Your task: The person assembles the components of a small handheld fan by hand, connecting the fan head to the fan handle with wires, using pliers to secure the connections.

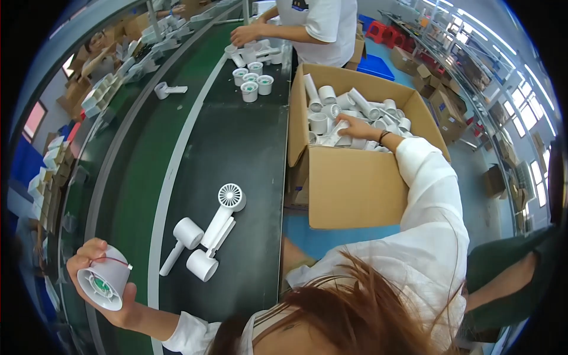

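At the lower left, my left hand is wrapped round a white cylindrical fan head. A green circuit board shows inside its opening, and a thin red wire crosses its outside. My right arm stretches into an open cardboard box full of white plastic handheld-fan housings. There my right hand closes its fingers on a white housing, partly hidden among the others. On the black worktop before me lie several housings with handles, one with a slotted round grille.
A green conveyor belt runs along the left, carrying one white housing. Several white fan heads stand farther up the worktop, near a co-worker's hands. Another person sits across the belt. Shelving lines the right.
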A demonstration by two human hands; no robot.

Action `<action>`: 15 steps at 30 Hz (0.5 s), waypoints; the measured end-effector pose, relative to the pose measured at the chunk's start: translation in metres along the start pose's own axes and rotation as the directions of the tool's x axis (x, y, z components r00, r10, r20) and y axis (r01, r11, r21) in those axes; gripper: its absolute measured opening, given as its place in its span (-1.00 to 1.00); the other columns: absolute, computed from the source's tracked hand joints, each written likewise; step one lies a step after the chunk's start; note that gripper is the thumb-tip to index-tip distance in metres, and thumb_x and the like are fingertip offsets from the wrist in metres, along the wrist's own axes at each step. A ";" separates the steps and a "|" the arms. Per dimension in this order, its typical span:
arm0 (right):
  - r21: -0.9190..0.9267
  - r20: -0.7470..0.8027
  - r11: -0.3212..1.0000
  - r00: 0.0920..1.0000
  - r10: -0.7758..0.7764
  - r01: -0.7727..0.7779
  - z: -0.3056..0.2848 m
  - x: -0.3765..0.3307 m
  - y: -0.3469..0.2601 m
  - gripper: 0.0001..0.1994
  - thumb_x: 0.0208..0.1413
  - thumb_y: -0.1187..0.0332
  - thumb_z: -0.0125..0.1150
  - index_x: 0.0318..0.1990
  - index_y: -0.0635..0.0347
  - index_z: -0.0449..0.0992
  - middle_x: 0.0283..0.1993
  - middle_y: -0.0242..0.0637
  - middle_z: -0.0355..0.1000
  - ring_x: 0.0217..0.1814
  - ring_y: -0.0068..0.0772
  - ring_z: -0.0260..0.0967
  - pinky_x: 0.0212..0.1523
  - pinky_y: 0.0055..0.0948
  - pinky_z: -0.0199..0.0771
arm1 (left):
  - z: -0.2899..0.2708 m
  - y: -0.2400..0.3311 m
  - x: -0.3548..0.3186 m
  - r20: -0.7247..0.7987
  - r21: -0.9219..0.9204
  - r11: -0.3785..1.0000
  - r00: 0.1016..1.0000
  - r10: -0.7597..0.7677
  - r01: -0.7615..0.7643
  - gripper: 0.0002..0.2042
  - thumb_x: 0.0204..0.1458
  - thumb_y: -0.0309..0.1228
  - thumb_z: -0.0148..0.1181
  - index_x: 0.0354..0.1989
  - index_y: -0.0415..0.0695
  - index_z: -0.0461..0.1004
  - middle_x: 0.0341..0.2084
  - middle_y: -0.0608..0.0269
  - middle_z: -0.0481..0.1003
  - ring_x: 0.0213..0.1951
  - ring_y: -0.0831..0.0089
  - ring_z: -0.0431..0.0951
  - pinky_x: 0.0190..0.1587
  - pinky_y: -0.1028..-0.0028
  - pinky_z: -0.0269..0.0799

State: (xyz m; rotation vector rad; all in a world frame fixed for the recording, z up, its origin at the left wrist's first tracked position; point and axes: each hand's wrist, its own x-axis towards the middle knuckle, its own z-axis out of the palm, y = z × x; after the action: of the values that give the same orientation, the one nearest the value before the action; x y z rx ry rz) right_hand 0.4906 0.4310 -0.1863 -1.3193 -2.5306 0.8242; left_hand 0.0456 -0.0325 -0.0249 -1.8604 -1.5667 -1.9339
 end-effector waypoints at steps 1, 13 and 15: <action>0.029 -0.006 0.999 1.000 0.022 -0.022 -0.003 -0.001 0.001 -0.60 -0.11 0.27 0.25 -0.07 0.03 0.35 -0.11 -0.17 0.39 -0.02 -0.27 0.31 0.02 -0.34 0.26 | -0.001 0.001 -0.001 0.000 0.003 1.000 1.000 -0.004 0.004 -0.39 -0.41 -0.30 0.36 -0.11 -0.07 0.21 -0.29 0.21 0.33 -0.13 0.29 0.31 0.00 0.33 0.16; 0.020 -0.115 1.000 0.993 0.000 0.002 -0.041 -0.032 -0.041 -0.56 -0.15 0.29 0.24 -0.03 -0.01 0.33 -0.25 -0.26 0.39 -0.26 -0.38 0.32 -0.16 -0.39 0.33 | 0.000 0.002 -0.004 0.029 -0.027 0.999 0.999 -0.029 0.030 -0.39 -0.45 -0.33 0.38 -0.12 -0.07 0.22 -0.30 0.19 0.35 -0.13 0.28 0.34 -0.01 0.31 0.17; 0.033 -0.123 0.999 0.992 -0.002 0.006 -0.048 -0.034 -0.042 -0.56 -0.14 0.29 0.24 -0.03 -0.01 0.33 -0.24 -0.28 0.39 -0.28 -0.40 0.31 -0.17 -0.41 0.32 | -0.002 0.002 -0.004 0.027 -0.030 0.999 0.999 -0.022 0.023 -0.39 -0.45 -0.34 0.38 -0.12 -0.07 0.22 -0.30 0.19 0.35 -0.13 0.28 0.34 -0.01 0.31 0.17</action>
State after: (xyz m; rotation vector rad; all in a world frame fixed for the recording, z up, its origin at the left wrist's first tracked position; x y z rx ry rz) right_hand 0.5001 0.4043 -0.1199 -1.3123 -2.4134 0.7560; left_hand 0.0471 -0.0370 -0.0261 -1.8967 -1.5809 -1.9612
